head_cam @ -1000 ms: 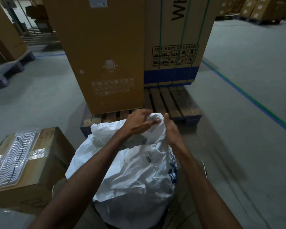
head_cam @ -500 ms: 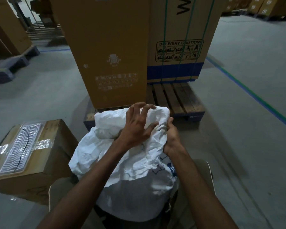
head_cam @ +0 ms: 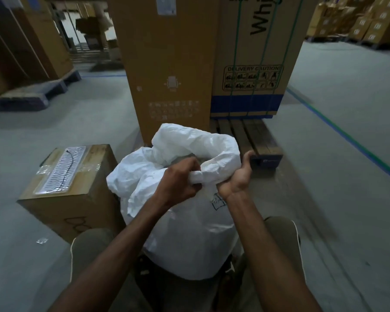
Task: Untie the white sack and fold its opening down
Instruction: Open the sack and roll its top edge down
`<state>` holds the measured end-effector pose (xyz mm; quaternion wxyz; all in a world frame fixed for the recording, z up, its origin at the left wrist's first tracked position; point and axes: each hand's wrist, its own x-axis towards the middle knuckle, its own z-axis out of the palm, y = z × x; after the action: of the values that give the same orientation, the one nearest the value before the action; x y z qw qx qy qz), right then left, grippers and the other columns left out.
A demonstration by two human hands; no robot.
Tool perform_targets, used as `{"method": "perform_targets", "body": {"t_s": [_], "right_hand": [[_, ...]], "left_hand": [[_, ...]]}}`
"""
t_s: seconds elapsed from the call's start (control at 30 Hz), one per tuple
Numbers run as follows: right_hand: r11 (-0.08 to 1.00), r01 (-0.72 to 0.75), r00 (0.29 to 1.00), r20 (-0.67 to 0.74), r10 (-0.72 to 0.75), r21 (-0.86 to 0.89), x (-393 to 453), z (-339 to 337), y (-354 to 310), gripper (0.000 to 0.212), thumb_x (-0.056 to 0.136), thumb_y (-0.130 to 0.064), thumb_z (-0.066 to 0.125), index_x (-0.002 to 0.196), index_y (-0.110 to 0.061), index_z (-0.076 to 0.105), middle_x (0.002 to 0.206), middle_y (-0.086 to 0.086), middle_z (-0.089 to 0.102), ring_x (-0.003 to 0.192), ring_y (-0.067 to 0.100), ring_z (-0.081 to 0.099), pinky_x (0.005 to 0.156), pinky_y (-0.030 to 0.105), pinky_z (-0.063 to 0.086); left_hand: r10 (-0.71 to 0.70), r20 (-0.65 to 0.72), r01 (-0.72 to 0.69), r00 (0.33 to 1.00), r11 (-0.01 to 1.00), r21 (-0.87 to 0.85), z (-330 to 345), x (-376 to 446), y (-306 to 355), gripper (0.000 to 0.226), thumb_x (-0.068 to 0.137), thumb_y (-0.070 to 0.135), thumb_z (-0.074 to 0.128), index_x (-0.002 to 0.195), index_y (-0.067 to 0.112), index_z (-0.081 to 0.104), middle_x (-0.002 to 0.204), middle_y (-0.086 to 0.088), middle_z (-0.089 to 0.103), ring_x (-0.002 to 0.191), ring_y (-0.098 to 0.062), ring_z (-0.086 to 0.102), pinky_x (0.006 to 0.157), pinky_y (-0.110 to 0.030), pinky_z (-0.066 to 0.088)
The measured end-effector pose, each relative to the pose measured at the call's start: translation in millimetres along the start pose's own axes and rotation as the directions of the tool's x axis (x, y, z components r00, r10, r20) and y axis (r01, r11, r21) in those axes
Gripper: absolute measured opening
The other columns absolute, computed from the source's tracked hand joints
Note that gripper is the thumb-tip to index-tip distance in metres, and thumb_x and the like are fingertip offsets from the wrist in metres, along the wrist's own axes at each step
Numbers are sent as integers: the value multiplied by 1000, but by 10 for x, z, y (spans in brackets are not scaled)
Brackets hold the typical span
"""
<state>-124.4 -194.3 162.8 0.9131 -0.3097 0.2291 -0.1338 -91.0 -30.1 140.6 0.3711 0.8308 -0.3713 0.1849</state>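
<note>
The white sack (head_cam: 189, 233) stands upright between my knees, its crumpled top spread open with a dark gap showing inside. My left hand (head_cam: 178, 183) grips the near edge of the sack's rim, fingers curled round a rolled strip of the white fabric. My right hand (head_cam: 236, 179) holds the same rim on the right side, palm turned up and thumb raised beside the fabric. The two hands sit close together at the sack's mouth. No tie is visible.
A taped cardboard box (head_cam: 70, 190) sits on the floor to the left of the sack. Straight ahead a wooden pallet (head_cam: 254, 140) carries two tall cartons (head_cam: 169, 64). More pallets and stacked boxes line the far left and far right.
The sack's top has gone from bunched shut to spread open. My left hand moved from lying over the crumpled top to gripping the near rim, and my right hand turned palm up on the rim.
</note>
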Motion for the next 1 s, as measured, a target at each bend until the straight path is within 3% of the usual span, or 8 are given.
{"method": "perform_targets", "body": {"t_s": [0.13, 0.27, 0.4, 0.53, 0.63, 0.7, 0.8, 1.0], "right_hand": [[983, 25, 998, -57, -36, -182, -372, -168, 167, 70, 93, -75, 42, 120, -17, 69, 112, 15, 76, 100, 31, 73, 83, 47, 62], [951, -95, 991, -120, 61, -295, -599, -181, 421, 109, 53, -83, 78, 138, -18, 54, 120, 14, 70, 103, 32, 72, 83, 47, 62], [919, -46, 971, -235, -51, -391, -552, -199, 489, 76, 85, -54, 74, 143, -11, 49, 124, 17, 67, 102, 31, 70, 89, 46, 60], [974, -118, 974, -212, 76, -195, -370, -262, 451, 74, 96, -57, 60, 146, -6, 44, 132, 20, 62, 106, 33, 67, 73, 41, 59], [978, -209, 971, -118, 206, -16, -293, -292, 404, 65, 103, -52, 47, 145, -3, 45, 128, 14, 61, 114, 30, 59, 102, 48, 50], [976, -215, 973, -81, 218, 44, -231, -346, 412, 57, 106, -46, 44, 145, -5, 51, 124, 15, 64, 108, 31, 61, 108, 52, 45], [976, -204, 978, -31, 207, 75, -256, -363, 445, 54, 104, -47, 45, 144, -12, 56, 139, 19, 61, 124, 37, 58, 100, 55, 49], [992, -45, 999, -10, 44, -118, -462, -302, 663, 66, 78, -54, 76, 130, -15, 64, 119, 16, 73, 106, 35, 70, 79, 44, 60]], "left_hand": [[127, -114, -106, 985, 979, 175, -64, -216, 171, 19, 72, -3, 78, 82, 5, 63, 80, -9, 62, 63, -24, 58, 56, -25, 48], [310, -106, -256, 945, 901, 349, 64, -451, 258, 10, 80, -5, 62, 78, 5, 63, 73, -11, 55, 59, -24, 52, 48, -35, 48], [318, -73, -275, 945, 896, 348, 142, -580, 253, 10, 80, -3, 66, 85, 6, 65, 79, -11, 57, 65, -25, 53, 54, -39, 50], [176, 142, -207, 974, 948, 241, 14, -766, 201, 66, 67, 24, 81, 126, 13, 54, 116, -10, 57, 101, -25, 54, 90, -33, 49], [120, 172, -173, 978, 923, 343, -86, -810, 21, 82, 62, 38, 85, 133, 18, 47, 133, -9, 49, 120, -29, 49, 106, -41, 44], [131, 99, -156, 986, 934, 320, -110, -793, -68, 60, 67, 27, 85, 115, 20, 49, 119, -5, 55, 96, -26, 59, 81, -41, 57], [188, 24, -187, 982, 936, 300, -115, -736, -84, 40, 72, 0, 72, 91, 20, 42, 86, -6, 56, 63, -25, 51, 46, -35, 47], [159, -71, -124, 985, 928, 352, -63, -625, -149, 48, 55, -11, 61, 84, 18, 36, 69, -6, 47, 56, -27, 44, 39, -38, 39]]}}
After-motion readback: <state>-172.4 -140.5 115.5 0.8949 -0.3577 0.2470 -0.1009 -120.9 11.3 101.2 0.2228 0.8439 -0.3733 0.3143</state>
